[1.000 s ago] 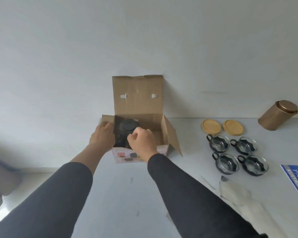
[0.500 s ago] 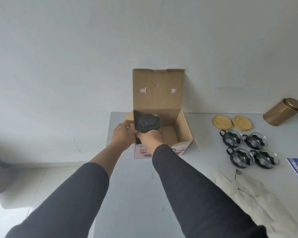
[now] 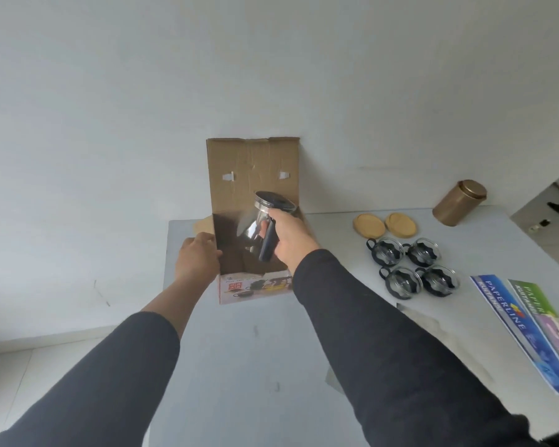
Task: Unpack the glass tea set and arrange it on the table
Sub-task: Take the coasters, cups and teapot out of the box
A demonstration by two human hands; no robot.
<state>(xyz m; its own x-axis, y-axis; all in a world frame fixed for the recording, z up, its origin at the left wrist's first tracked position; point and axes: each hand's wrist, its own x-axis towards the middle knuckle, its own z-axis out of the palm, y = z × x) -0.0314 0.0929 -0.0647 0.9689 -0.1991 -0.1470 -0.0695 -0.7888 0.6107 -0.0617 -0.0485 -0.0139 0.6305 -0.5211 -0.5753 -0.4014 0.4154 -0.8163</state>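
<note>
The right hand (image 3: 289,235) grips the dark handle of the glass teapot (image 3: 265,225), fingers curled round it, and holds the pot in the air above the open cardboard box (image 3: 254,285), tilted so its black lid leans toward the raised back flap. The left hand (image 3: 197,261) grasps the box's left wall, thumb over the rim, steadying it on the desk (image 3: 239,350).

The step in hand looks like lifting the teapot clear and setting it down with the rest of the set. To do it well, the pot should probably be brought upright before it travels, since a tilted lid may slip off. The left hand would best keep the box pinned until the pot's base is past the rim. A sensible landing place is the bare desk just beside the four glass cups (image 3: 412,267) in their dark holders, which stand in a square cluster in front of two wooden coasters (image 3: 384,224). Glass on a hard surface wants a slow, flat touchdown.

The inside of the box is in deep shadow, so whether anything else remains in it cannot be told. The pot's spout is not distinguishable, and its base blurs into the dark interior. The paper packs (image 3: 530,321) at the right edge are cut off, and a bronze canister (image 3: 459,203) stands at the back.
</note>
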